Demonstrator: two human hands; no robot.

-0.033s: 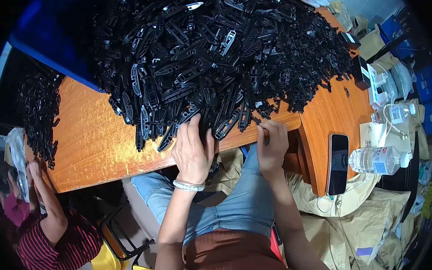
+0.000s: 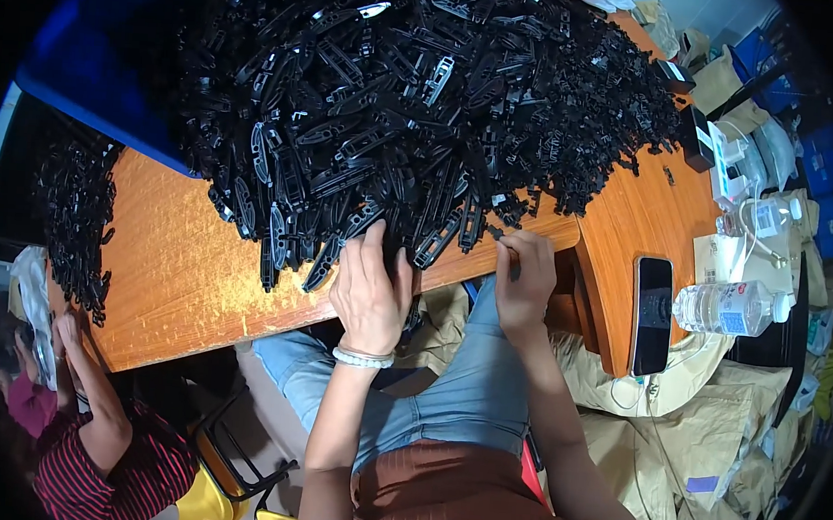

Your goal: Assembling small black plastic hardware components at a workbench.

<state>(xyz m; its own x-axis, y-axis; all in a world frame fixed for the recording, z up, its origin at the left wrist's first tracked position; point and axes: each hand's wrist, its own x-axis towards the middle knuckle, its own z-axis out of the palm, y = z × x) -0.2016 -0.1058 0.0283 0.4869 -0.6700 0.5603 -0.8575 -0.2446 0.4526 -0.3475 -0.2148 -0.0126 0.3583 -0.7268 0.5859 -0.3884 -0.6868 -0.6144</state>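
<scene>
A large heap of black plastic parts (image 2: 349, 113) covers the wooden table; long slotted pieces lie at the left and middle, smaller ones at the right. At the heap's near edge is my left hand (image 2: 369, 295), a pale beaded bracelet on its wrist. Its fingers and thumb are closed about a long black plastic part (image 2: 393, 243), mostly hidden by the hand. To the right, my right hand (image 2: 528, 281) pinches a small black plastic piece (image 2: 496, 233) between thumb and fingertips, just above the table's front edge.
A phone (image 2: 652, 317) with a cable lies on the table (image 2: 187, 265) at the right, beside clear plastic bottles (image 2: 723, 308). A blue bin (image 2: 103, 79) stands at the far left. Another person in a striped top (image 2: 118, 461) works at a second black heap (image 2: 76, 220). Brown bags (image 2: 682, 438) crowd the right.
</scene>
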